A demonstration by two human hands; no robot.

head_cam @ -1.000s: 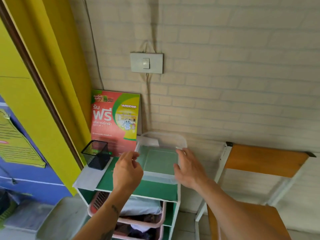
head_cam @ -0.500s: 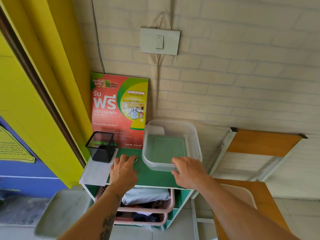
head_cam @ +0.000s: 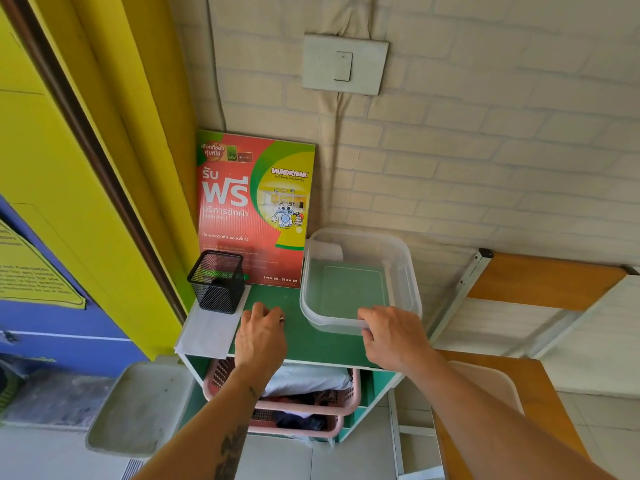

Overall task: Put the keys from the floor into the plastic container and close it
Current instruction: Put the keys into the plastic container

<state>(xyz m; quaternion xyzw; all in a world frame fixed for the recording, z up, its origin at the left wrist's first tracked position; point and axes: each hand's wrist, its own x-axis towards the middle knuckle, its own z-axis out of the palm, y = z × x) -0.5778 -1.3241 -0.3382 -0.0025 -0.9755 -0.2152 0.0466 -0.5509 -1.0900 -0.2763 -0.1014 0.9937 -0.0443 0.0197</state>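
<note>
The clear plastic container point(head_cam: 360, 282) stands lidless on the green shelf top point(head_cam: 304, 341), close to the brick wall, with a white label inside its back left corner. My right hand point(head_cam: 391, 334) grips its near rim, fingers curled over the edge. My left hand point(head_cam: 259, 334) rests on the shelf top to the container's left, apart from it, fingers curled under. A small metal glint shows at its fingers, and I cannot tell what that is. No keys are in view.
A black mesh pen cup point(head_cam: 216, 282) and a red laundry sign point(head_cam: 254, 209) stand at the shelf's back left. Pink baskets point(head_cam: 287, 403) of clothes fill the shelves below. A wooden chair point(head_cam: 519, 375) stands at the right, and a grey tray point(head_cam: 138, 407) lies low left.
Both hands held the container raised over the shelf; it now stands at the back of the shelf top. My left hand has let go and rests beside it.
</note>
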